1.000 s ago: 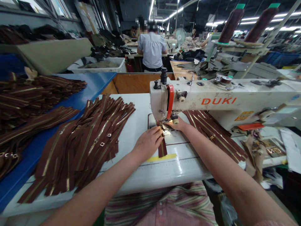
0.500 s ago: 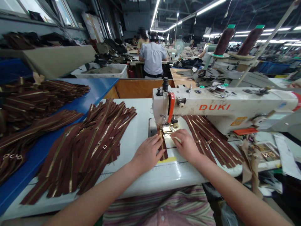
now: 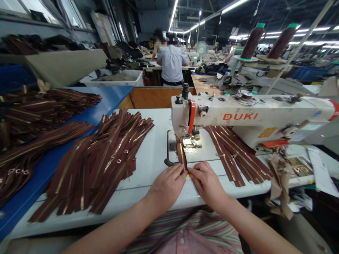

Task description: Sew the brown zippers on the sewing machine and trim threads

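Note:
A brown zipper strip (image 3: 181,154) with gold teeth runs from under the presser foot of the white sewing machine (image 3: 214,114) toward me. On its near end lies my left hand (image 3: 168,185), fingers pressed together on the strip. My right hand (image 3: 208,181) is closed in a pinch at the right edge of that same end, fingertips close to the left ones. Brown zippers (image 3: 106,162) lie heaped on the white table (image 3: 148,173) to the left. Another bunch of zippers (image 3: 235,158) passes beneath the machine arm on the right.
A blue surface (image 3: 112,100) with more zipper piles (image 3: 39,113) is at the far left. Two thread cones (image 3: 253,42) stand behind the machine. Tan scraps (image 3: 282,187) hang at the right edge. A person in a light shirt (image 3: 172,63) sits ahead.
Both hands have moved back toward me, away from the needle area, to the strip's near end. More of the strip and the metal plate now shows.

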